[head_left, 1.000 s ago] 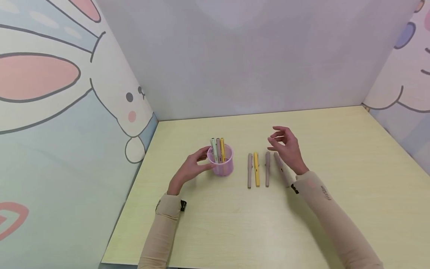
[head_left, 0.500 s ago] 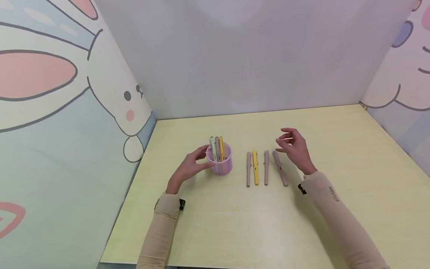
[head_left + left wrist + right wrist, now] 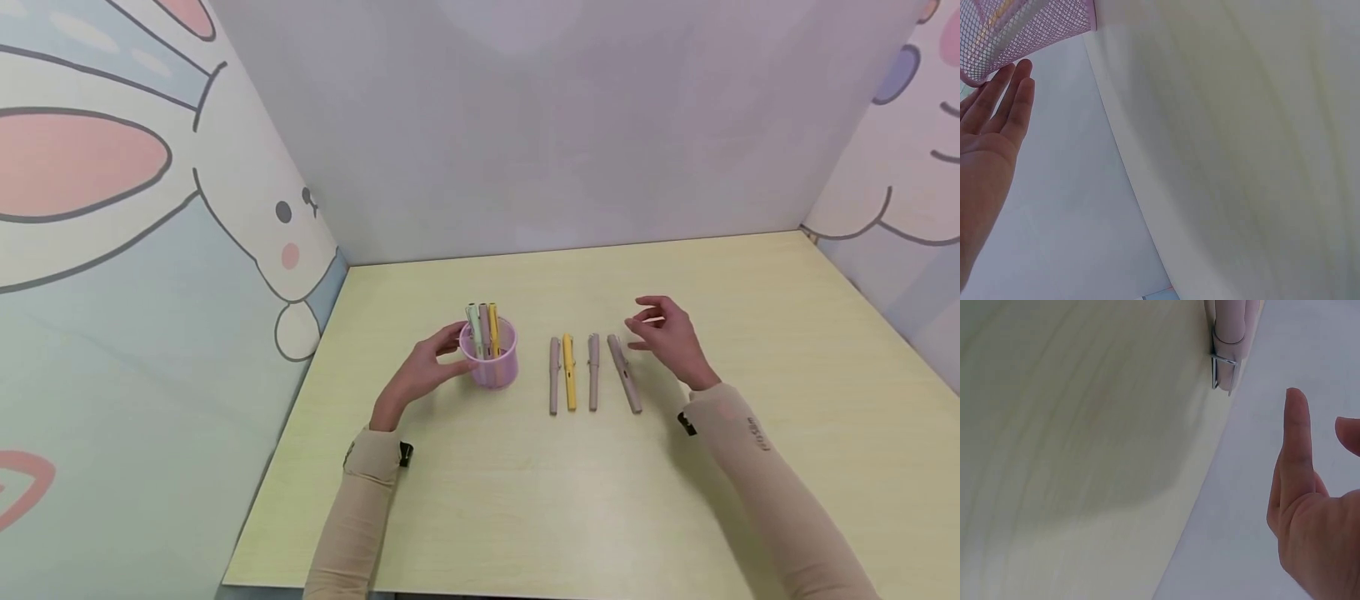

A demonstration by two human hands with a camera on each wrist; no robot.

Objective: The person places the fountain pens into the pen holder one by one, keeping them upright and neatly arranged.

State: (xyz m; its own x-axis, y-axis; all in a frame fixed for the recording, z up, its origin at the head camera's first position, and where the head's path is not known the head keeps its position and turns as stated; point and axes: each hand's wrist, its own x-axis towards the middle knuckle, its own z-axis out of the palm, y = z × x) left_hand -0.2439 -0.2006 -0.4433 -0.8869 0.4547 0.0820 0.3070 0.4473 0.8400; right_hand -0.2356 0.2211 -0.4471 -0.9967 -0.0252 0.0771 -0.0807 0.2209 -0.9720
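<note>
The left hand (image 3: pixel 420 372) holds the cup (image 3: pixel 496 374) while the right hand (image 3: pixel 674 340), empty, fingers loosely bent, hovers near the rightmost pen (image 3: pixel 626 376) on the table (image 3: pixel 480 500), a likely light, stiff, perhaps slick barrel (its finish shows poorly), best pinched mid-length.

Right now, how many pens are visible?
7. In the cup: green pen, mauve pen, yellow pen. On the table: another yellow pen, three mauve pens. The cup may hide more.
</note>
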